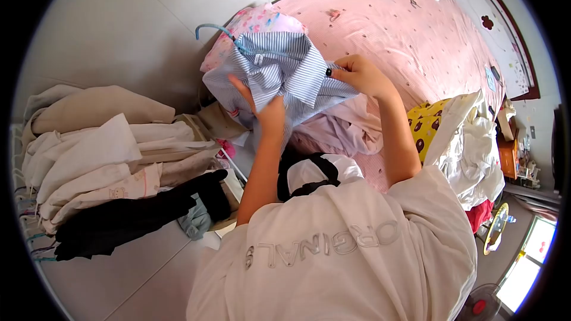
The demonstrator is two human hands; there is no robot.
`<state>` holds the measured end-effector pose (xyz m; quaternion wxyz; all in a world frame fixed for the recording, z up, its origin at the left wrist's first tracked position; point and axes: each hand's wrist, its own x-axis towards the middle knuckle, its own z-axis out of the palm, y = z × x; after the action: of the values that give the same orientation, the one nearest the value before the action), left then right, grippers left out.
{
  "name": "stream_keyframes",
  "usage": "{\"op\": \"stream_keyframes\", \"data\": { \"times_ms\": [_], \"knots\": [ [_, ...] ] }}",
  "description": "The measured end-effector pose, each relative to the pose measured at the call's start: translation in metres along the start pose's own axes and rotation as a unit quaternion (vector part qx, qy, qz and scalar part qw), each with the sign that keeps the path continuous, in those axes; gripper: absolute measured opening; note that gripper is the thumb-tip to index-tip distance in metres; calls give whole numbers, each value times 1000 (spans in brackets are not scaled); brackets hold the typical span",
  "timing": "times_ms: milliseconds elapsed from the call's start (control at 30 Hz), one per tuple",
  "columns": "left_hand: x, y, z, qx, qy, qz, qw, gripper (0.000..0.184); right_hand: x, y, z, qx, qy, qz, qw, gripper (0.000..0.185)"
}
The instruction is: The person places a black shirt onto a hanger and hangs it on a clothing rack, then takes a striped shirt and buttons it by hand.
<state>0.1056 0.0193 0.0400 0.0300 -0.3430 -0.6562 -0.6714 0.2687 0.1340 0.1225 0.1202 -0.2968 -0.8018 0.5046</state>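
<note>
A blue-and-white striped shirt (300,71) with a collar hangs on a light blue hanger (208,26), whose hook sticks out at the upper left. My left hand (270,113) grips the front of the shirt below the collar, one finger stretched out along the cloth and the other fingertips partly hidden by folds. At the shirt's right side, my right hand (360,75) pinches the fabric between thumb and fingers; a dark nail shows. Under the shirt lies a pale pink-lilac garment (348,125), partly covered.
A pink bed (380,30) with a floral pillow (267,18) stretches behind the shirt. On the left, several light garments (95,148) and a black garment (131,217) hang from a rack. To the right lie a yellow patterned cloth (423,122) and white clothes (470,148).
</note>
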Motion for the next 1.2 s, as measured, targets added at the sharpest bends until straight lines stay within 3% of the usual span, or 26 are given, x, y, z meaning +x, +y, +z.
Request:
{"op": "stream_keyframes", "data": {
  "times_ms": [100, 200, 267, 333, 400, 467, 500, 533, 567, 600, 633, 700, 767, 800, 867, 933, 1033, 1067, 1133, 1167, 1200],
  "knots": [
    [21, 8, 0, -149, -19, -96, 984, 48, 4, 4, -5, -20, -24, -30, 999, 17],
    [52, 20, -4, -393, -36, -281, 875, 41, 9, -1, -12, -72, -39, -49, 995, 17],
    [58, 41, -11, -463, -57, -347, 814, 43, 12, -5, -16, -102, -36, -78, 991, 17],
    [68, 13, -13, -249, -173, -113, 946, 39, 18, -4, -20, -119, -27, -129, 984, 18],
    [74, 1, -11, -200, -230, -51, 951, 39, 21, -11, -29, -152, -2, -145, 978, 18],
    [79, 6, -14, -33, -245, -1, 969, 30, 22, -24, -36, -208, 30, -139, 968, 15],
    [83, 7, -16, 51, -248, 26, 967, 28, 23, -23, -35, -178, 113, -179, 961, 18],
    [86, 7, -18, -119, -227, -50, 965, 27, 26, -21, -33, -148, 193, -218, 945, 23],
    [87, 9, -20, -368, -126, -248, 887, 26, 28, -17, -32, -117, 272, -255, 921, 28],
    [91, 7, -27, -302, -110, -172, 931, 27, 28, -9, -31, -125, 374, -282, 874, 29],
    [96, 4, -35, -232, -92, -93, 964, 29, 30, 12, -27, -52, 439, -232, 867, 27],
    [105, 44, -49, -208, -28, -112, 971, 30, 38, 82, -6, 99, 547, -125, 822, 24],
    [113, 56, -65, -213, -4, -76, 974, 30, 43, 164, 49, 242, 430, 91, 865, 21],
    [116, 65, -70, -186, 27, -71, 980, 30, 35, 170, 89, 289, 324, 150, 888, 24],
    [120, 79, -80, -129, 56, -37, 989, 32, 41, 200, 181, 103, 179, 251, 946, 77],
    [125, 85, -90, -26, 77, 35, 996, 35, 40, 187, 241, -45, 85, 204, 974, 113],
    [133, 93, -110, 85, 96, 122, 984, 41, 68, 147, 256, -10, 134, -7, 991, 117],
    [134, 105, -113, 97, 101, 151, 979, 41, 87, 139, 248, 6, 196, -54, 979, 113],
    [139, 109, -127, 148, 152, 193, 958, 40, 136, 125, 212, 74, 387, -69, 916, 105],
    [138, 117, -128, 107, 160, 197, 961, 39, 153, 119, 189, 107, 436, -61, 891, 102],
    [137, 131, -125, 65, 166, 202, 963, 38, 151, 110, 169, 149, 362, -42, 919, 96]
  ]
}}
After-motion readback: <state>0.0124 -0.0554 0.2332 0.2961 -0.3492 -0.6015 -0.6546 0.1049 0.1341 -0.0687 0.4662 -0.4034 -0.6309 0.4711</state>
